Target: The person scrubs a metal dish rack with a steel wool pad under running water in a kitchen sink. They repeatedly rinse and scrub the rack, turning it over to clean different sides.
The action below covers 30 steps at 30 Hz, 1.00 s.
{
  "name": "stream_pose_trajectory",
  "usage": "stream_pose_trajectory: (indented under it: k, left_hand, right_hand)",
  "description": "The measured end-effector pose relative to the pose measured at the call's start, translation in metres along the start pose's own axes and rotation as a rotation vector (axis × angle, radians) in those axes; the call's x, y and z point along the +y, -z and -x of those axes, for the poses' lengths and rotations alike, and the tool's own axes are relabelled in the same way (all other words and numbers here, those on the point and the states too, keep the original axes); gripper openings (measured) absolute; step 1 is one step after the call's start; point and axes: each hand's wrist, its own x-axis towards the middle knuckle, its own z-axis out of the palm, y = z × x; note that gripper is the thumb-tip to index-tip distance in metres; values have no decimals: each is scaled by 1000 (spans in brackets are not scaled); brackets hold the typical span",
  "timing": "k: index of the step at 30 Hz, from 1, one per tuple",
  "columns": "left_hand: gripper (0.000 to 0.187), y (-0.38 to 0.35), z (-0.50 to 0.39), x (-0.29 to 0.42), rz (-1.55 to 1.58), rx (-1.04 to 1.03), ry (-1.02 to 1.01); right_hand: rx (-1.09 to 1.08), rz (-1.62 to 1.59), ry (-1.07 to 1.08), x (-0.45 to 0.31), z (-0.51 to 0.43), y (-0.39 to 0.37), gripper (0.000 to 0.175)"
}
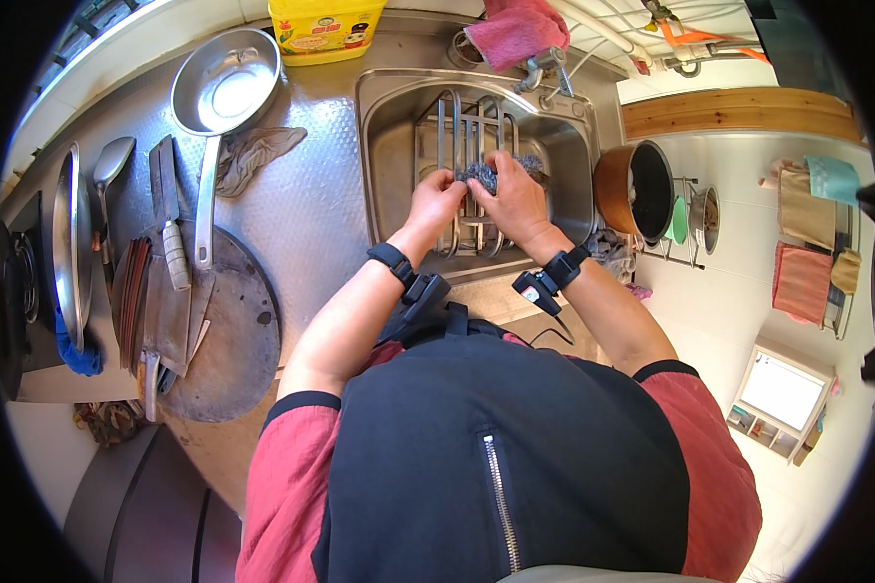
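Note:
A metal rack [471, 116] of bent bars stands in the stainless steel sink [390, 211]. My right hand [516, 200] pinches a grey steel-wool scourer [481, 173] against the rack's bars. Close beside it, my left hand [434, 202] has its thumb and fingers closed at one bar, touching the scourer's left edge. The fingers hide exactly how that bar is gripped. A second grey scourer-like wad [531, 163] shows behind my right hand. The faucet [547, 65] is at the sink's back right corner.
Left of the sink lie a steel pan [226, 80], a grey rag [255, 154], a spatula [111, 162] and a round chopping board [237, 350] bearing cleavers [168, 313] and chopsticks [134, 306]. A yellow tub [326, 33] stands behind. A dark-lined pot [650, 191] sits right.

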Motion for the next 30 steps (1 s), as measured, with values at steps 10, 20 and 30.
stream_pose_trajectory:
  k: [10,20,30]
  left_hand:
    - [48,18,0,5,242,-178,167]
    - [28,35,-20,-1,73,-276,164]
    - [10,36,-64,10,93,-248,69]
  right_hand:
    - [-303,-15,-198,-9,-18,2,31]
    - [-455,48,-336,-7,-51,0,34]
    - [19,181,119,10,-63,-16,33]
